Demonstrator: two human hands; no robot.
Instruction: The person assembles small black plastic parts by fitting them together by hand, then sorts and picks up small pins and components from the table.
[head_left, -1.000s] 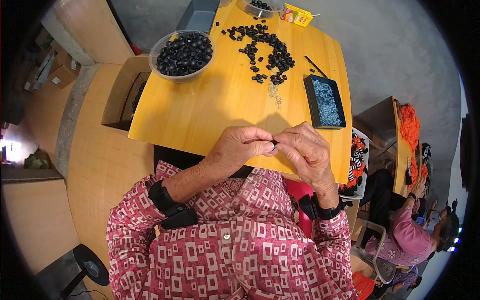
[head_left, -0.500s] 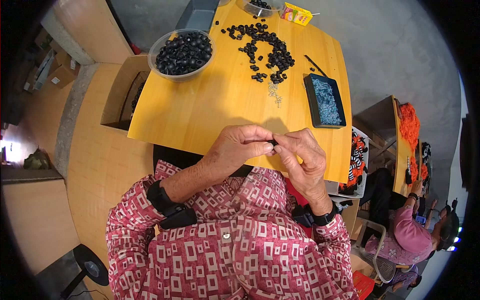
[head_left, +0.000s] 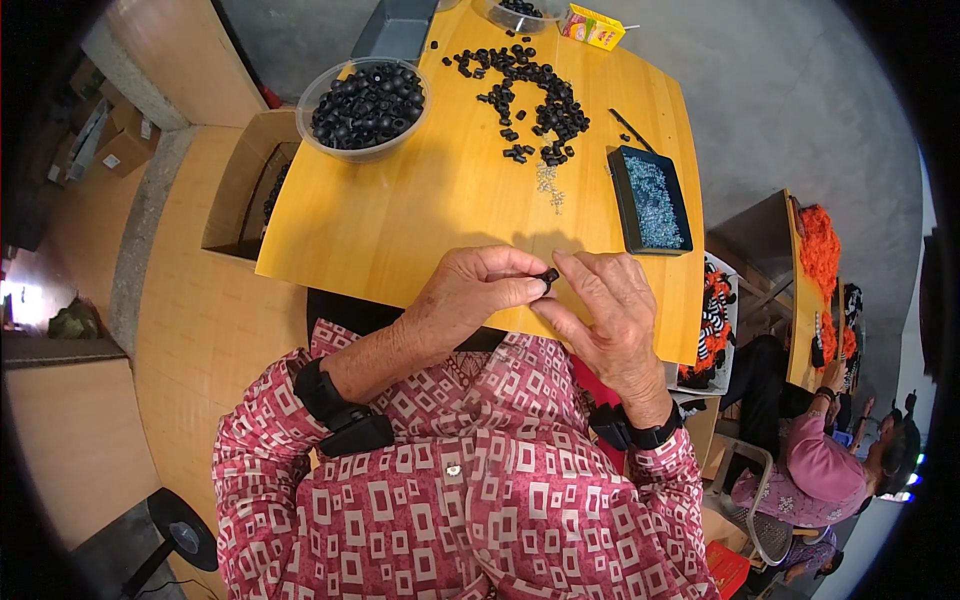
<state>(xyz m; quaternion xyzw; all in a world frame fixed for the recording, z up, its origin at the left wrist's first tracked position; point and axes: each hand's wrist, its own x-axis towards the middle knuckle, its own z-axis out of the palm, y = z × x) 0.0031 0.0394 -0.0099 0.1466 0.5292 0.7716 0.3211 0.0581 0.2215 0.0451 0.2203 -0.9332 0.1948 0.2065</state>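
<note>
Between the thumb and forefinger of my left hand (head_left: pixel 480 290) is a small black round part (head_left: pixel 547 278), pinched just over the table's near edge. My right hand (head_left: pixel 607 315) is close beside it, thumb and fingers apart, with nothing visible between them. Beyond the hands, small clear pieces (head_left: pixel 549 188) lie loose on the yellow table (head_left: pixel 400 230). Behind those spreads a scatter of small black parts (head_left: pixel 560 118). A black tray (head_left: pixel 654 200) to the right holds many tiny bluish clear pieces. A clear round tub (head_left: pixel 363 108) full of black round parts stands at the far left.
A thin black stick (head_left: pixel 630 131) lies behind the tray. At the back are a grey bin (head_left: pixel 395 30), another clear tub (head_left: pixel 518 18) and a yellow box (head_left: pixel 592 28). A carton (head_left: pixel 235 205) stands left of the table. On the right, another person (head_left: pixel 825 455) sits by a white box (head_left: pixel 725 370) of orange and black items.
My right thumb and forefinger have parted from the black part and moved slightly right. The left hand still pinches the part, which now shows more plainly.
</note>
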